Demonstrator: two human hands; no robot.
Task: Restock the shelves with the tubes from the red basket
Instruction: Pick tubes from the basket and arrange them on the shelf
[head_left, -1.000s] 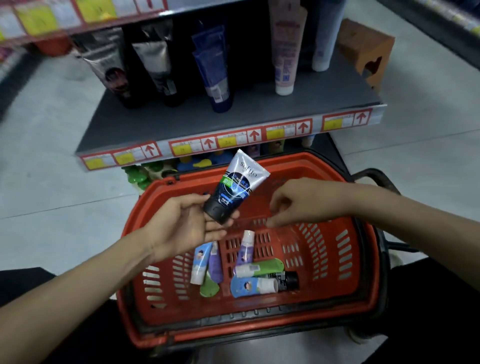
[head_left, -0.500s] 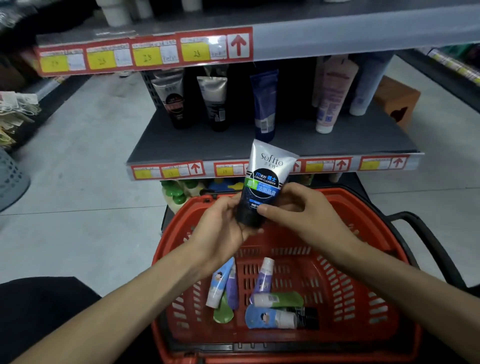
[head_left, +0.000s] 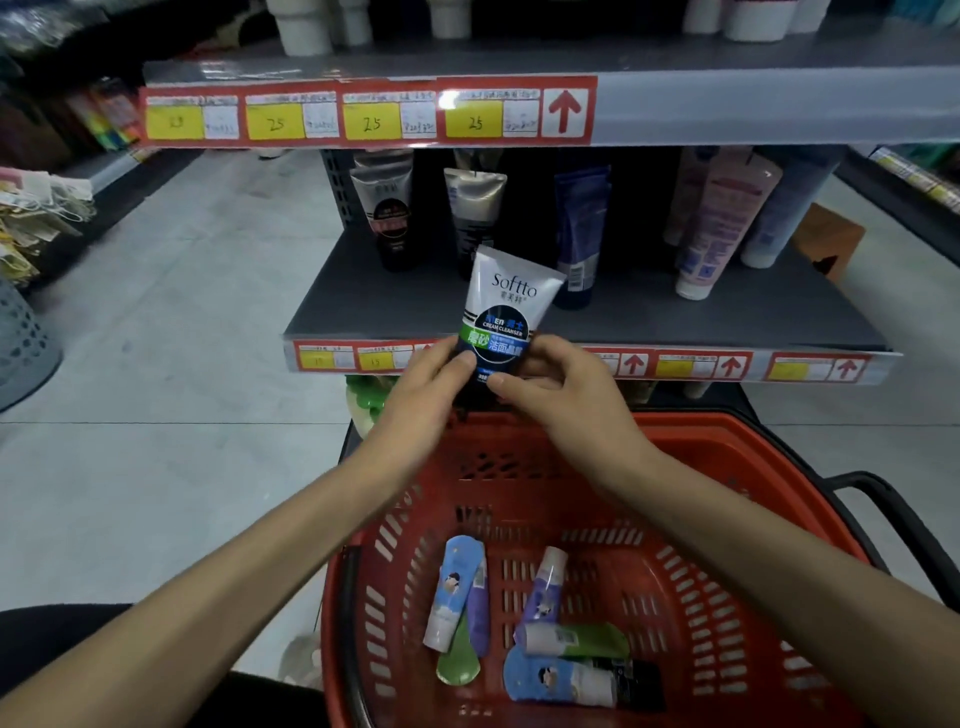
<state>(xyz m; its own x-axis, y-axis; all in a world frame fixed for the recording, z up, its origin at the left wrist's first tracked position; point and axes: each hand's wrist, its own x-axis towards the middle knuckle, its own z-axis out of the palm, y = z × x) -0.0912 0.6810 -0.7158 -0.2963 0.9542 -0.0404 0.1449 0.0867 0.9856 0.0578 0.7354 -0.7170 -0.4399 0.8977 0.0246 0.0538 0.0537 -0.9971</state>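
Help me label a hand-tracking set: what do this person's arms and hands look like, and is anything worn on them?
The left hand and right hand are bare: no gloves, rings, watch or bracelets in view. The left forearm and right forearm are uncovered as far as the frame shows, with no sleeves visible. The thumbnails look short and plain.

Grey metal shelf (head_left: 727, 317): two black-and-silver plastic tubes (head_left: 388, 208) stand beyond the left hand (head_left: 431, 384), a dark blue tube (head_left: 579, 228) and pale pink tubes (head_left: 719, 223) beyond the right hand (head_left: 561, 395).
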